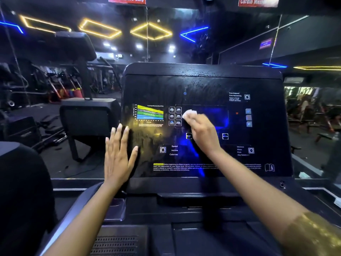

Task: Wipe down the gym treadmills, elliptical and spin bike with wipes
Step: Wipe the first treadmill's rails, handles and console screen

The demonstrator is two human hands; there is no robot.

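While the open left hand (118,154) steadied the glossy black treadmill console (203,85), the right hand (202,131) gripped a bunched white wipe (190,113), judged light and limp.

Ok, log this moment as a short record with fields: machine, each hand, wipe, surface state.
machine: treadmill console, with Speed, Incline and Calories labels
right hand: right hand presses a white wipe against the panel's middle, beside the button grid
left hand: left hand flat with fingers straight, at the console's left edge, holding nothing
wipe position: right of the heart-rate chart
surface state: smeary streaks across the upper panel
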